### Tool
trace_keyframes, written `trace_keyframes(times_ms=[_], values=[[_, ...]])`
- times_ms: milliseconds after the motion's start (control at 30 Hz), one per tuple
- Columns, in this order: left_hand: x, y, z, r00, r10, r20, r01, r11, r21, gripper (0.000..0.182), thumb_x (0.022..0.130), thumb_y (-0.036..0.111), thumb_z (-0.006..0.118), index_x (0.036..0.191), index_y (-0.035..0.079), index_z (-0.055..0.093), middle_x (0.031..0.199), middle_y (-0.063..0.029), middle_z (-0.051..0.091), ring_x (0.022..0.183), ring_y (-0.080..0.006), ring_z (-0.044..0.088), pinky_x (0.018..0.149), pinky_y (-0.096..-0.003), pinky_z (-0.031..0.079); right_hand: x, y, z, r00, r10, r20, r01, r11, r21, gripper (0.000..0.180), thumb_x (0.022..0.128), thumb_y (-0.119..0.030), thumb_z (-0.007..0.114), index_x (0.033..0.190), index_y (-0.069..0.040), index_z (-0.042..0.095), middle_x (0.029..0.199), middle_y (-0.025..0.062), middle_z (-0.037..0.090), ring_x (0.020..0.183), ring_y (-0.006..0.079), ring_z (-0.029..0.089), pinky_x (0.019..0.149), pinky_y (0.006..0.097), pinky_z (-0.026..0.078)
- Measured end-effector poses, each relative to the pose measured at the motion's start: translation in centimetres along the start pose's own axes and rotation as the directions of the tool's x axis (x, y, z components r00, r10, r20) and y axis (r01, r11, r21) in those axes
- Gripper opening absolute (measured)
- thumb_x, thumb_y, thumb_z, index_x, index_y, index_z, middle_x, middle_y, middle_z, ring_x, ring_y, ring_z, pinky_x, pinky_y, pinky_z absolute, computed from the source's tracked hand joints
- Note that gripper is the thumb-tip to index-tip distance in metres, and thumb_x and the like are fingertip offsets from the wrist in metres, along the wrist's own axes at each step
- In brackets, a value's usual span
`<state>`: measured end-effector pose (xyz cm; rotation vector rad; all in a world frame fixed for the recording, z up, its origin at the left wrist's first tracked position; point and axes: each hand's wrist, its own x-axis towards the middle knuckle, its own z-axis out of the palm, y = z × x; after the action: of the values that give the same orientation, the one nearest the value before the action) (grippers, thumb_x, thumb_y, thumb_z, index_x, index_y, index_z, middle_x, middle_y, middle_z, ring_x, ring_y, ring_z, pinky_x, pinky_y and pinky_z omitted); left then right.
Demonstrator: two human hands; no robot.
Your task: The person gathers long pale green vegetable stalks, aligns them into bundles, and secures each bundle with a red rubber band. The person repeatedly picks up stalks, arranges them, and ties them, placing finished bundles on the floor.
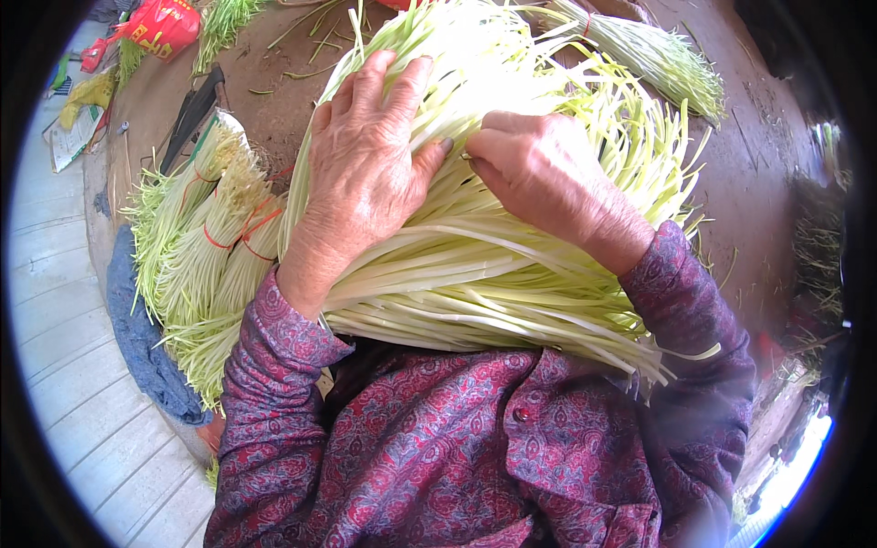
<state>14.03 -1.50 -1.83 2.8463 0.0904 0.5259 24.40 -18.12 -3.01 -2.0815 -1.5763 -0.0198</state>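
Observation:
A large loose heap of pale yellow-green blanched chives point(479, 274) lies across my lap, its white stalks in strong light at the top. My left hand point(370, 137) rests palm down on the heap's left side, fingers apart, with its thumb towards the middle. Just right of that thumb, my right hand point(541, 164) is pinched closed low over the leaves. A small thin leaf end seems to show at its fingertips; the rest of the pinch is hidden by the hand. The leaf tips spread to the right and hang over my right forearm.
Several chive bundles point(226, 240) tied with red bands stand at the left, beside a blue cloth point(147, 342). Another tied bundle point(651, 61) lies at the upper right on the brown earth floor point(747, 171). A red plastic bag point(161, 31) is at the upper left.

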Motion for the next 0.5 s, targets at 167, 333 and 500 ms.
trace_keyframes(times_ms=[167, 333, 500], values=[[0.1, 0.1, 0.0, 1.0, -0.005, 0.007, 0.005, 1.0, 0.001, 0.067, 0.075, 0.023, 0.073, 0.134, 0.008, 0.047, 0.132, -0.0203, 0.045, 0.119, -0.0382, 0.048, 0.097, -0.048, 0.039, -0.1, 0.0, 0.2, 0.999, -0.019, -0.029, 0.019, 1.0, -0.007, 0.006, 0.078, -0.008, 0.063, 0.079, -0.004, 0.059, 0.072, 0.0103, 0.058, 0.068, 0.0296, 0.061, 0.059, 0.0385, 0.051], [0.1, 0.2, -0.1, 1.0, -0.009, 0.009, 0.009, 1.0, 0.001, 0.066, 0.074, 0.023, 0.073, 0.134, 0.008, 0.048, 0.133, -0.02, 0.046, 0.118, -0.0379, 0.048, 0.097, -0.0475, 0.039, -1.1, 0.1, -1.2, 0.98, 0.148, -0.131, -0.12, 0.973, 0.195, 0.002, 0.076, 0.0, 0.057, 0.077, -0.001, 0.058, 0.069, 0.0119, 0.059, 0.06, 0.0262, 0.062, 0.055, 0.0378, 0.05], [0.0, 0.2, -0.2, 0.999, -0.017, 0.036, 0.017, 1.0, 0.009, 0.067, 0.075, 0.022, 0.072, 0.134, 0.007, 0.046, 0.134, -0.0203, 0.044, 0.119, -0.0375, 0.047, 0.098, -0.047, 0.038, -6.0, 0.8, -5.3, 0.81, 0.584, -0.056, -0.347, 0.553, 0.757, 0.006, 0.083, 0.004, 0.055, 0.086, 0.004, 0.06, 0.077, 0.0075, 0.064, 0.061, 0.0102, 0.059, 0.053, 0.0231, 0.048]])
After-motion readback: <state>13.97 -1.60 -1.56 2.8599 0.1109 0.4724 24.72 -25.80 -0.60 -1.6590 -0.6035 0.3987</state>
